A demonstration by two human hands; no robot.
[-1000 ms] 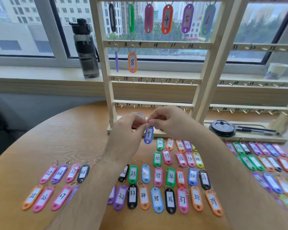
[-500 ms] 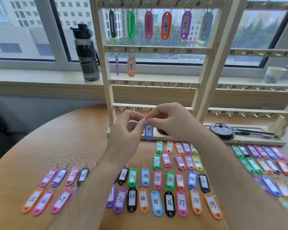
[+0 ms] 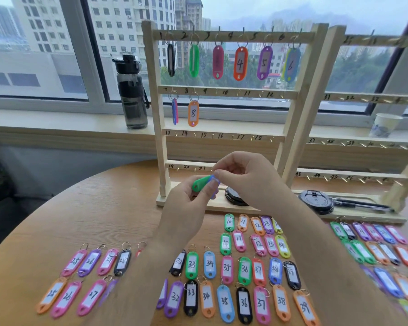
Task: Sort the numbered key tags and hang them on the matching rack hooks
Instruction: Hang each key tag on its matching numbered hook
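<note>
A green tag (image 3: 200, 184) and a blue tag (image 3: 214, 187) are being held together between both hands, above the table (image 3: 104, 208) and in front of the foot of the rack (image 3: 224, 93). The left hand (image 3: 186, 205) is being kept curled round both tags: the green one is lying slantwise across the fingertips, its rounded end sticking out just beyond them, while the blue one is being pressed under the thumb, with its lower end showing below the thumb tip. The right hand (image 3: 247, 182) is being held closed, thumb and forefinger pinched together right at the top end of the blue tag; the other fingers are being kept curled above. A ring cannot be made out between the fingertips, and neither tag's number can be read. The two hands are touching at the tags. The rack's second bar, with tag 8 (image 3: 193, 113) hanging from it, is well above the fingers. The loose tags (image 3: 226, 267) are lying in rows on the table, below and apart from the fingers.
</note>
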